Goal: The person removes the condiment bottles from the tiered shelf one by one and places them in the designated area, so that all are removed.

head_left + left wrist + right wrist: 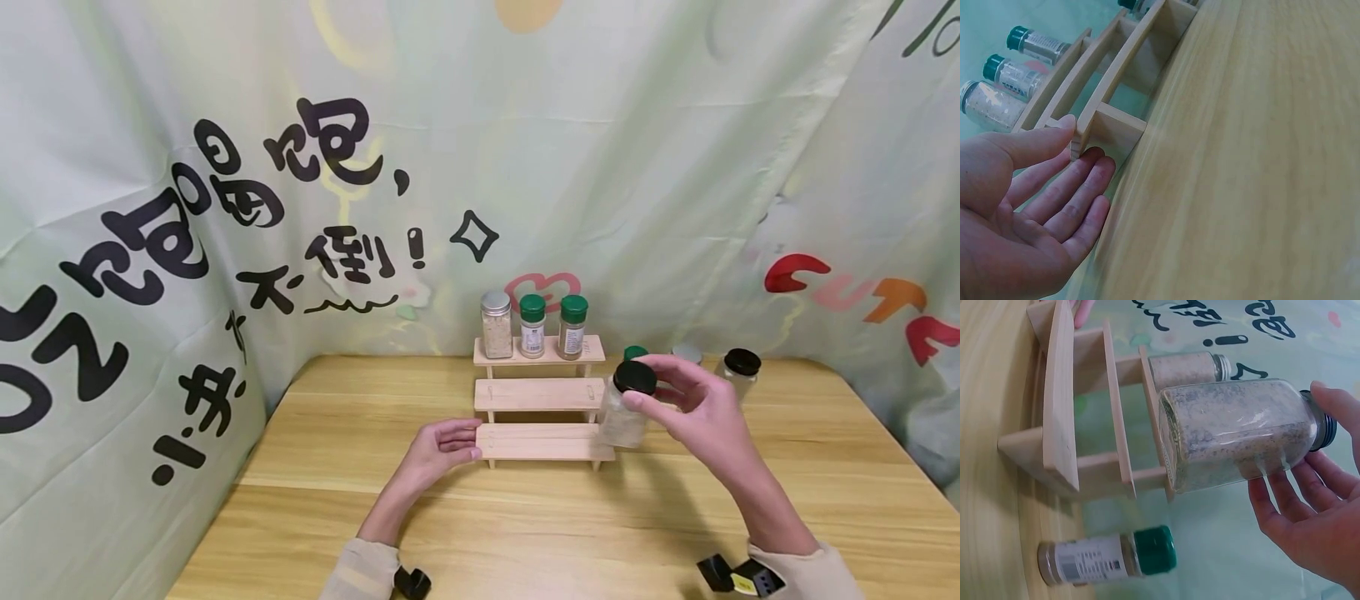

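Observation:
A three-step wooden rack [540, 396] stands on the table. My left hand [442, 446] pinches the left end of its lowest step, the thumb [1047, 140] on top and the fingers beneath. To the right, my right hand [701, 408] holds a glass jar [1235, 434] of pale pinkish grains by its black lid [634, 377]. The jar is in the air beside the lower steps' right end. The top step bears a silver-lidded jar [497, 329] and two green-capped spice bottles [532, 329]. On the middle and lowest steps nothing stands.
Right of the rack, a green-capped bottle [1097, 556] stands on the wooden table [525, 525]. Behind my right hand are a pale-lidded container [686, 354], mostly hidden, and another black-lidded jar [741, 367]. A printed cloth [637, 167] hangs behind the table.

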`<action>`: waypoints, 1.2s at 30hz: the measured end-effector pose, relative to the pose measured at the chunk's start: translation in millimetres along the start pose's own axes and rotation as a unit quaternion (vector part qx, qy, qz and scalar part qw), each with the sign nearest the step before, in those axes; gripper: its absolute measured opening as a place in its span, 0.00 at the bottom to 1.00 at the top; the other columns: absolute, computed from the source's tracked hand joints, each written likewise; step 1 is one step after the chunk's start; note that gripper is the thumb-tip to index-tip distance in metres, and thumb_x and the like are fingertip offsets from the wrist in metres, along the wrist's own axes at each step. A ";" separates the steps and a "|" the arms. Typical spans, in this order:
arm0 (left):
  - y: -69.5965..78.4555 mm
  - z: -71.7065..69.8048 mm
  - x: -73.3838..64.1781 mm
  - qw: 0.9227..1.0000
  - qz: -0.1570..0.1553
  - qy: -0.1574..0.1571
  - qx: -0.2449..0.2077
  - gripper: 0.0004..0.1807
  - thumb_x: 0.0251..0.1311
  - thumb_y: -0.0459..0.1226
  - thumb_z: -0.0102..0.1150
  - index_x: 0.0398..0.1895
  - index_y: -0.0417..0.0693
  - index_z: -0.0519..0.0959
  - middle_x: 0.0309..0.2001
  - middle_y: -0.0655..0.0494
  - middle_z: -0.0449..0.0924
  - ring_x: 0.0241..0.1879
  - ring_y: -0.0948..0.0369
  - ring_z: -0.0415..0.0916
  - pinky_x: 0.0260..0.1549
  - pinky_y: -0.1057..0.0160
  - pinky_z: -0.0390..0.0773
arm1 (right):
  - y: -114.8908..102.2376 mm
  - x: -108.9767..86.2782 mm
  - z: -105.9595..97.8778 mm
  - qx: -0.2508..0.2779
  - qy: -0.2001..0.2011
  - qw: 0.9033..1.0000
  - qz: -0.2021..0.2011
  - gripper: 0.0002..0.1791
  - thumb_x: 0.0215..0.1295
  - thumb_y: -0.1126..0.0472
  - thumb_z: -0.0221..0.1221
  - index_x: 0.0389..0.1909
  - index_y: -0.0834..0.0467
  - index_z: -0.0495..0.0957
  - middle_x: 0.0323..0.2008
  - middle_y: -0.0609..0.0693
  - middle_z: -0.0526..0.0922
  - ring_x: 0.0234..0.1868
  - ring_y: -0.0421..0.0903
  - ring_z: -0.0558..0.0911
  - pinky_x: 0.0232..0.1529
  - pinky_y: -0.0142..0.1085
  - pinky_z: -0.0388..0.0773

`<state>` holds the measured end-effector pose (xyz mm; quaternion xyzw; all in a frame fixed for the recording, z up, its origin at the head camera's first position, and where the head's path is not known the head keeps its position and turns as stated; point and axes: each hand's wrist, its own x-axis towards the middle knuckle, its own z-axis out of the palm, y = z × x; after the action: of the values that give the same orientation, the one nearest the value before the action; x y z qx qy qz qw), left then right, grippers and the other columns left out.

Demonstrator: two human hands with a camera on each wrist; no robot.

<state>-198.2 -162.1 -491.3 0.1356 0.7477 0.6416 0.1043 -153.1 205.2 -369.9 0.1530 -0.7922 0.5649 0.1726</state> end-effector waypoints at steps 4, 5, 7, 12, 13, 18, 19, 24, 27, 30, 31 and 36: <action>-0.2 0.1 -0.2 1.000 -0.001 0.000 0.001 0.25 0.61 0.27 0.70 0.62 0.32 0.78 0.54 0.35 0.82 0.53 0.44 0.82 0.50 0.65 0.85 | -0.3 -4.4 -10.9 -0.011 0.004 1.000 0.016 0.22 0.62 0.69 0.71 0.57 0.60 0.81 0.46 0.46 0.87 0.42 0.43 0.88 0.27 0.32 0.83; -0.2 0.1 -0.2 1.000 -0.001 0.000 0.002 0.26 0.61 0.27 0.70 0.63 0.32 0.78 0.54 0.35 0.82 0.53 0.44 0.82 0.50 0.65 0.84 | 0.2 -5.2 -13.4 -0.013 0.006 1.000 0.018 0.22 0.62 0.69 0.71 0.57 0.60 0.81 0.46 0.46 0.87 0.42 0.43 0.88 0.27 0.32 0.83; 0.0 0.2 0.0 1.000 -0.001 -0.001 0.005 0.26 0.61 0.27 0.70 0.63 0.33 0.78 0.55 0.35 0.82 0.53 0.44 0.82 0.50 0.65 0.84 | 1.6 -6.8 -18.3 -0.018 0.010 1.000 0.015 0.23 0.61 0.70 0.71 0.58 0.61 0.81 0.47 0.46 0.87 0.43 0.42 0.87 0.32 0.30 0.84; 0.7 0.3 0.5 1.000 0.000 -0.003 0.008 0.26 0.61 0.28 0.70 0.63 0.33 0.78 0.55 0.36 0.82 0.54 0.44 0.82 0.51 0.65 0.84 | 5.4 -11.0 -28.1 -0.024 0.024 0.999 0.009 0.25 0.60 0.74 0.71 0.58 0.64 0.80 0.48 0.46 0.86 0.45 0.40 0.86 0.43 0.25 0.84; 0.8 0.3 0.4 1.000 0.000 -0.003 0.009 0.26 0.61 0.28 0.70 0.63 0.33 0.78 0.55 0.36 0.82 0.54 0.44 0.82 0.51 0.65 0.84 | 6.3 -11.9 -30.0 -0.021 0.024 0.999 0.010 0.25 0.60 0.74 0.70 0.58 0.65 0.79 0.48 0.46 0.86 0.45 0.39 0.86 0.44 0.25 0.83; 0.3 0.3 0.7 1.000 0.002 -0.007 0.007 0.26 0.62 0.29 0.70 0.63 0.33 0.78 0.55 0.36 0.82 0.55 0.44 0.81 0.52 0.65 0.84 | 11.6 -15.8 -39.7 -0.009 0.025 1.000 0.015 0.23 0.61 0.75 0.69 0.57 0.67 0.78 0.48 0.50 0.84 0.48 0.38 0.85 0.49 0.24 0.82; 0.3 0.3 0.9 1.000 0.002 -0.008 0.007 0.26 0.62 0.29 0.70 0.63 0.33 0.78 0.55 0.36 0.82 0.55 0.44 0.81 0.52 0.65 0.84 | 12.9 -16.3 -41.7 -0.006 0.026 1.000 0.014 0.23 0.61 0.75 0.69 0.57 0.68 0.78 0.48 0.51 0.84 0.48 0.38 0.85 0.50 0.24 0.82; 2.2 -0.1 0.6 1.000 0.001 -0.007 0.007 0.26 0.61 0.28 0.70 0.63 0.33 0.78 0.55 0.36 0.82 0.54 0.44 0.81 0.51 0.65 0.84 | 19.8 -17.8 -50.8 0.013 0.026 1.000 0.002 0.22 0.60 0.77 0.68 0.56 0.71 0.78 0.48 0.54 0.82 0.49 0.38 0.84 0.50 0.24 0.82; 3.5 -0.3 -0.3 1.000 0.000 -0.006 0.007 0.26 0.61 0.28 0.70 0.63 0.33 0.78 0.55 0.36 0.82 0.53 0.44 0.82 0.51 0.65 0.84 | 22.7 -17.9 -55.2 0.025 0.028 0.999 0.002 0.23 0.60 0.78 0.68 0.56 0.71 0.77 0.48 0.54 0.83 0.49 0.38 0.84 0.50 0.25 0.82; 3.8 -0.4 -0.7 1.000 -0.001 -0.006 0.005 0.26 0.61 0.28 0.70 0.63 0.33 0.78 0.55 0.36 0.82 0.53 0.45 0.82 0.50 0.65 0.84 | 24.0 -18.4 -60.6 0.031 0.041 0.999 0.004 0.23 0.59 0.79 0.67 0.56 0.72 0.77 0.48 0.52 0.83 0.50 0.37 0.84 0.51 0.23 0.80; 3.7 -0.4 -0.8 1.000 -0.001 -0.007 0.005 0.26 0.61 0.28 0.70 0.63 0.32 0.78 0.55 0.36 0.82 0.53 0.45 0.82 0.51 0.65 0.84 | 24.4 -18.5 -62.7 0.032 0.046 0.998 0.004 0.23 0.59 0.79 0.67 0.56 0.72 0.77 0.49 0.51 0.83 0.50 0.37 0.83 0.51 0.23 0.80; 2.9 -1.0 -1.1 1.000 0.001 -0.006 0.008 0.26 0.61 0.28 0.70 0.63 0.32 0.77 0.54 0.36 0.82 0.53 0.44 0.82 0.51 0.64 0.84 | 26.5 -20.0 -76.0 0.075 0.062 0.995 0.010 0.24 0.59 0.82 0.66 0.57 0.73 0.77 0.51 0.49 0.84 0.51 0.35 0.84 0.52 0.22 0.78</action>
<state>-197.3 -162.9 -488.2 0.1415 0.7521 0.6347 0.1070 -139.1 286.5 -378.2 0.1223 -0.7366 0.6332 0.2038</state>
